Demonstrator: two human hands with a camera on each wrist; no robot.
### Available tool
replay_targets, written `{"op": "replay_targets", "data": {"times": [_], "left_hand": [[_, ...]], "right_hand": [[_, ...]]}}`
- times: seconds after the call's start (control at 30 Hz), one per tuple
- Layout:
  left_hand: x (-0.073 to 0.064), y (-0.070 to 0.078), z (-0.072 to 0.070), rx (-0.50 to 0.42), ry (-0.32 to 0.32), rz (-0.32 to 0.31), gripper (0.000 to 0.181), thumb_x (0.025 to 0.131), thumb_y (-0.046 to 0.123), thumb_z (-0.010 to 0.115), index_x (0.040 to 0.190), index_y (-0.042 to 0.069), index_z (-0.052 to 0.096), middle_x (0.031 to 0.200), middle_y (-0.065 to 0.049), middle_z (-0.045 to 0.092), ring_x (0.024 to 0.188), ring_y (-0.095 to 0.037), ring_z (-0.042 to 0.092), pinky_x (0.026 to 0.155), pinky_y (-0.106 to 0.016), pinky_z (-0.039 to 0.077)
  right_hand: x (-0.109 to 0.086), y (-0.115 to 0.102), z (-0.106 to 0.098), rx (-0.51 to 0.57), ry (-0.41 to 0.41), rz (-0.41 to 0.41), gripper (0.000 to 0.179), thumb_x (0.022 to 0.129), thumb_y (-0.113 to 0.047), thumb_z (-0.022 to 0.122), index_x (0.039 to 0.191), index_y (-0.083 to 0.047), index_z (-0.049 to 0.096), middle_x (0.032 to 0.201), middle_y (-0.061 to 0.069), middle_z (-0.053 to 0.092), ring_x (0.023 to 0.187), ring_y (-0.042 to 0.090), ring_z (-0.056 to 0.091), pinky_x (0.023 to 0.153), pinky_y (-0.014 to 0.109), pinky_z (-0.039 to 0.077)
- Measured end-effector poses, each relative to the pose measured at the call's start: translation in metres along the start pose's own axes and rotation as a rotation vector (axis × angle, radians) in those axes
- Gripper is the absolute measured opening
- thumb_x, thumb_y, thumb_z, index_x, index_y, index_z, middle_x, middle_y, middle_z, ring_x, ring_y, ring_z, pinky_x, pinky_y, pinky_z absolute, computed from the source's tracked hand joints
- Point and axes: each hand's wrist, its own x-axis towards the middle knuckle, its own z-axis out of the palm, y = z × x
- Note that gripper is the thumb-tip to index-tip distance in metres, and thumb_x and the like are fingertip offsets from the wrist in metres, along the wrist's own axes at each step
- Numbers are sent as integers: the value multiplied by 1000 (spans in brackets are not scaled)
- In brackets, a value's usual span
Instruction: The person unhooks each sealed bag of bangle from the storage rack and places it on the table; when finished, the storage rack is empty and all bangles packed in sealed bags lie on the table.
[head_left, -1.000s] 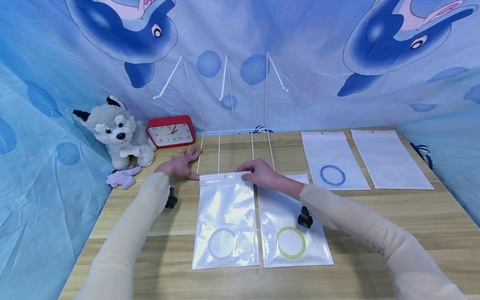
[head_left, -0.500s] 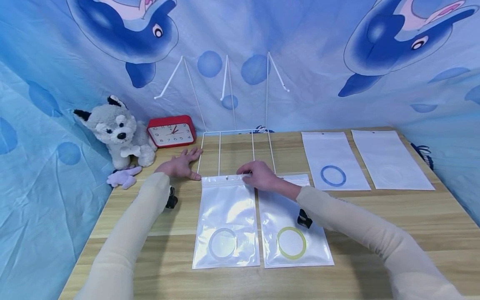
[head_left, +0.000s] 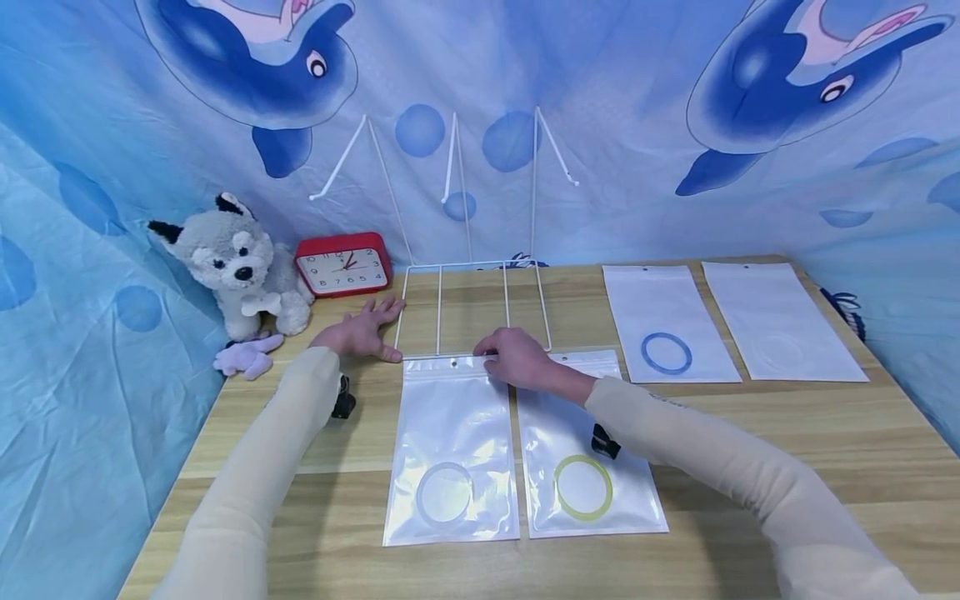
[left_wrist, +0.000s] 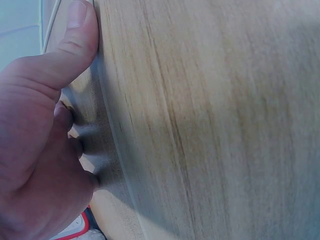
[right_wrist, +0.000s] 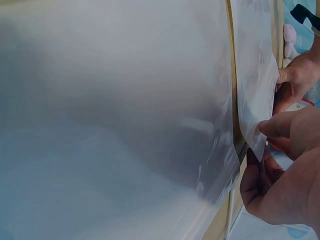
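A white zip bag (head_left: 459, 425) with a pale ring (head_left: 421, 493) lies on the table, in front of the white wire rack (head_left: 438, 312). My right hand (head_left: 516, 358) pinches its top right corner; in the right wrist view, thumb and fingers (right_wrist: 276, 125) meet on the corner. My left hand (head_left: 360, 331) rests with fingers spread at the rack's left side, its thumb (left_wrist: 75, 47) near the bag's top left corner. Beneath my right forearm lies a second zip bag (head_left: 558, 417) with a yellow ring (head_left: 559, 492), partly covered.
Two more zip bags lie at the back right, one with a blue ring (head_left: 645, 354), the other pale (head_left: 780, 308). A red clock (head_left: 342, 265), a plush husky (head_left: 225, 258) and a small purple toy (head_left: 246, 356) stand at the left. Upright wire hooks (head_left: 450, 162) rise behind.
My right hand has drawn the pale-ring bag slightly towards me, and its top edge now lies at the rack's front bar. My left hand has stayed in place.
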Motion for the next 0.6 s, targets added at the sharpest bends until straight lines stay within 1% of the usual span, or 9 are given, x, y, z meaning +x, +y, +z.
{"op": "replay_targets", "data": {"times": [0.1,0.23,0.33,0.4,0.47,0.6], "left_hand": [[1,0,0,0,-1,0,108,85,39,79,161,11,9,166,-20,-2,147,-47,-11,110,-72,-4],[1,0,0,-1,-1,4,108,85,39,80,161,11,9,166,-20,-2,147,-47,-11,110,-71,-4],[1,-1,0,1,0,13,108,85,38,80,161,11,9,165,-20,-2,147,-48,-11,110,-72,-4],[0,-1,-1,7,-1,18,108,85,39,80,161,10,9,165,-20,-2,147,-48,-11,109,-73,-4],[-2,-2,-3,11,3,23,108,85,39,80,161,9,9,165,-20,-2,147,-48,-11,109,-73,-3],[-9,-1,-7,8,16,27,108,85,38,80,161,8,10,165,-22,-1,146,-49,-10,109,-73,0]], "right_hand": [[0,-1,0,-45,2,2,26,87,-3,68,111,-7,77,102,6,73,95,21,65,79,33,54],[-1,-2,2,-80,19,4,26,87,-2,69,110,-9,78,100,6,73,92,22,64,75,36,54],[-2,-2,3,-113,43,-23,25,87,-2,69,109,-8,78,98,7,73,93,24,63,78,39,53],[-2,-1,2,-134,73,-55,24,86,-2,69,107,-8,79,97,7,73,94,25,63,81,42,52],[-2,1,-1,-138,107,-83,23,85,-3,70,106,-7,79,97,7,73,93,25,62,85,43,49],[-10,7,-21,-72,165,-86,21,88,-6,70,108,-3,76,99,10,71,91,25,63,84,41,51]]}}
